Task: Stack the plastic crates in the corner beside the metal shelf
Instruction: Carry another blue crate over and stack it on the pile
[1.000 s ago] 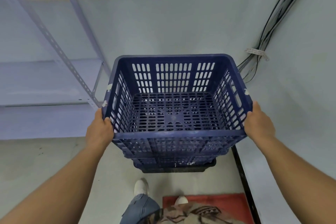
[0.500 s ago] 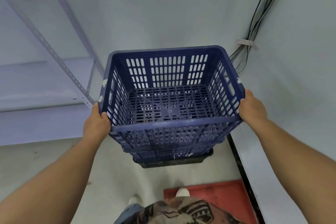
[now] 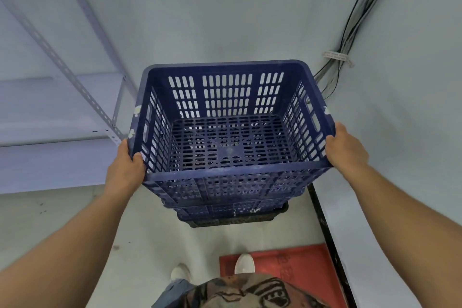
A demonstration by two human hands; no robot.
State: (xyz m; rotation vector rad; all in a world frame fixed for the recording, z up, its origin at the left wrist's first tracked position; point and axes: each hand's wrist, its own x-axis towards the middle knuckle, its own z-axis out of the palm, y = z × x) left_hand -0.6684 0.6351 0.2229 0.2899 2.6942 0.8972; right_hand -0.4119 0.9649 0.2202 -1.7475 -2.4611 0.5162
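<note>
A dark blue slotted plastic crate (image 3: 231, 97) sits on top of a stack of crates in the corner. My left hand (image 3: 126, 167) grips its near left rim, thumb hooked over the edge. My right hand (image 3: 346, 149) grips the near right rim. Below it show the fronts of lower blue crates (image 3: 225, 207) and a black crate (image 3: 232, 221) at the bottom. The stack's lower parts are mostly hidden by the top crate.
A grey metal shelf (image 3: 57, 105) with slotted uprights stands at the left, close to the stack. Black cables (image 3: 350, 20) run down the wall corner at the right. A red mat (image 3: 295, 265) lies on the floor under my white shoes (image 3: 243, 262).
The view has shifted slightly; my feet have stepped back onto the mat. Both hands stay on the top crate's rim and the crate keeps its place on the stack.
</note>
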